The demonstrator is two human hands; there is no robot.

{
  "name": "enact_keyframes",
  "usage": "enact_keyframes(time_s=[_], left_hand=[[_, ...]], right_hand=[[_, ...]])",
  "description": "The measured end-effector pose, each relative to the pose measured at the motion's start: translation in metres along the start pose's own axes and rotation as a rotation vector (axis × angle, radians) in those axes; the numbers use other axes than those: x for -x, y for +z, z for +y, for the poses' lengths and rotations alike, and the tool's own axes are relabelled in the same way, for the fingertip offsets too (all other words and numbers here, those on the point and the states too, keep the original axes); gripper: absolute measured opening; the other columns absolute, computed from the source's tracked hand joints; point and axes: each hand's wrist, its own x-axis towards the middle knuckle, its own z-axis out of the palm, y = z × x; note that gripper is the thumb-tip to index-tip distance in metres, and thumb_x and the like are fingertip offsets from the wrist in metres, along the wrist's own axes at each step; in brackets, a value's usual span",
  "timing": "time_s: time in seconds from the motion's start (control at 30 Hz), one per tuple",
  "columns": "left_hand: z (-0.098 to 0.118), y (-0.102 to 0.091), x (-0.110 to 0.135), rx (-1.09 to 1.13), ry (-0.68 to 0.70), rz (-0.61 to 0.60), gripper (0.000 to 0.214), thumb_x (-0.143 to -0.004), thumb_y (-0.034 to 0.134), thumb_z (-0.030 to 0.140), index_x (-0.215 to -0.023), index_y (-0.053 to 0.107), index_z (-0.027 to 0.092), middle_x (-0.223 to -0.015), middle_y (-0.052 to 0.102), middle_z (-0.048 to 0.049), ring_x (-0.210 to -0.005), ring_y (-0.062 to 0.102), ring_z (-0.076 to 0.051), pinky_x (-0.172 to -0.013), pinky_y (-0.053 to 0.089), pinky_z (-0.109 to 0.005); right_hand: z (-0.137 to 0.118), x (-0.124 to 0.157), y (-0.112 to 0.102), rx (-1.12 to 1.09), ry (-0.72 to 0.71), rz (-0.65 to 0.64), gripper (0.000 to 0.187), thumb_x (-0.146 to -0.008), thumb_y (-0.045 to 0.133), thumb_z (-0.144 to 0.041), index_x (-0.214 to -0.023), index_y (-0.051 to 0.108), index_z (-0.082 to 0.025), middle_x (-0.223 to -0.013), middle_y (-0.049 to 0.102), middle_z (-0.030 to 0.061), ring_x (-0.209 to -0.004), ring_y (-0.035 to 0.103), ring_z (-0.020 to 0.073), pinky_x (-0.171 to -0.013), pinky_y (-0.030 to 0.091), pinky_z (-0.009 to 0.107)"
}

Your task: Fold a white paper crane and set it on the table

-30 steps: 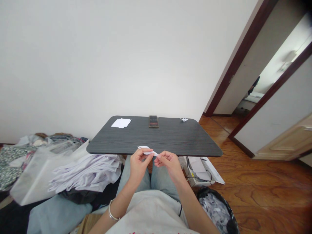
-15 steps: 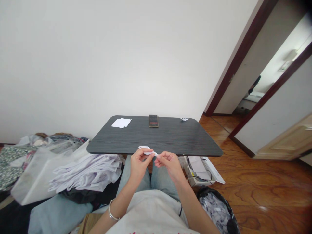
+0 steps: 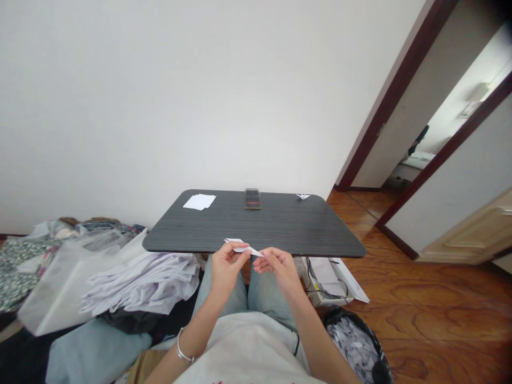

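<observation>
A small folded white paper [image 3: 242,247] is pinched between both my hands just in front of the near edge of a dark wood-grain table [image 3: 280,226]. My left hand [image 3: 226,266] grips its left part with thumb and fingers closed. My right hand [image 3: 278,265] pinches its pointed right tip. Both hands hover above my lap. On the far side of the table lie a stack of white paper sheets [image 3: 199,201], a small dark box [image 3: 252,198] and a small folded paper figure [image 3: 302,196].
A heap of white cloth and bags [image 3: 132,280] lies on the left beside the table. Under the table's right side are papers and a box [image 3: 328,277], with a dark bin of paper scraps [image 3: 356,344] nearer me. An open doorway [image 3: 440,133] is at right.
The folded paper has tilted a little between my fingers, its left end lifted slightly. Both hands stay in nearly the same place.
</observation>
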Motion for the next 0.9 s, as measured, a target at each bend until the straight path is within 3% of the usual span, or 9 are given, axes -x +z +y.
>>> enact_keyframes(time_s=[0.43,0.63,0.73,0.9], left_hand=[[0.005,0.002,0.001,0.011,-0.039,0.032,0.019,-0.060,0.072,0.023,-0.074,0.066,0.013,-0.073,0.065,-0.0028,-0.066,0.061,-0.013,-0.063,0.052,-0.025],[0.010,0.002,0.002,0.072,-0.100,0.032,0.021,-0.058,0.073,0.022,-0.076,0.066,0.013,-0.071,0.065,-0.0013,-0.064,0.061,-0.012,-0.063,0.052,-0.024],[0.012,0.003,0.004,0.080,-0.116,0.014,0.022,-0.059,0.073,0.022,-0.077,0.067,0.013,-0.069,0.065,-0.0016,-0.064,0.062,-0.013,-0.064,0.052,-0.025],[0.014,0.003,0.004,0.073,-0.129,-0.021,0.020,-0.061,0.072,0.025,-0.077,0.068,0.012,-0.070,0.067,-0.0024,-0.062,0.062,-0.013,-0.064,0.053,-0.026]], right_hand=[[0.003,0.001,0.001,0.131,-0.102,0.024,0.022,-0.073,0.064,-0.038,-0.068,0.064,-0.017,-0.062,0.067,0.0026,-0.054,0.062,0.0136,-0.052,0.051,0.024],[0.007,0.003,0.001,0.226,-0.251,0.069,0.021,-0.068,0.071,-0.027,-0.087,0.063,-0.022,-0.077,0.069,0.0021,-0.070,0.065,0.0175,-0.063,0.053,0.028],[0.010,0.003,0.002,0.271,-0.289,0.061,0.010,-0.072,0.067,-0.028,-0.079,0.065,-0.021,-0.076,0.069,0.0032,-0.070,0.065,0.0187,-0.063,0.052,0.029],[0.007,0.004,0.001,0.243,-0.270,0.080,0.011,-0.074,0.065,-0.031,-0.076,0.065,-0.021,-0.071,0.068,0.0026,-0.068,0.065,0.0190,-0.060,0.053,0.030]])
